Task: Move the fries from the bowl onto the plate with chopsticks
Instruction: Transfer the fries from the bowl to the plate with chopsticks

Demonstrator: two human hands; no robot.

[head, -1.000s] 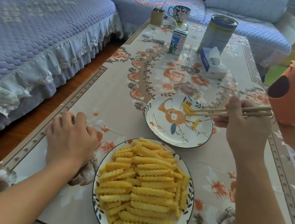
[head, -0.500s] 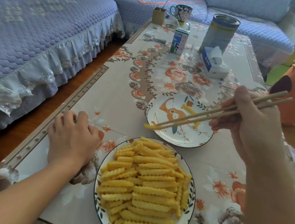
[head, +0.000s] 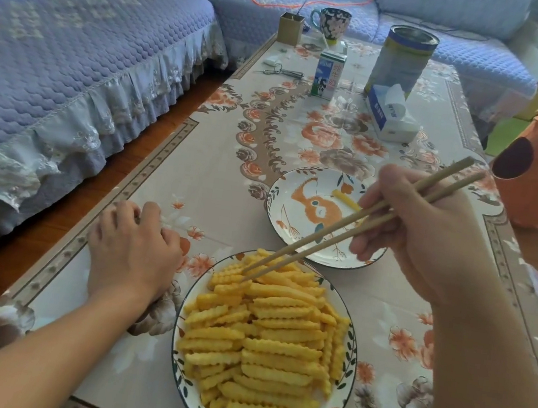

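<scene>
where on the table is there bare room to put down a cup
Bare cloth lies between the left hand and the milk carton, along the sofa-side edge. A smaller patch sits right of the bowl. It is crowded between bowl and plate, and at the far end around the can and tissue box.

wooden chopsticks [head: 342, 235], glossy ceramic plate [head: 274, 218]

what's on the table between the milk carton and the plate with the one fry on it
In the head view, nothing stands between the milk carton and the plate: only bare floral tablecloth.
</scene>
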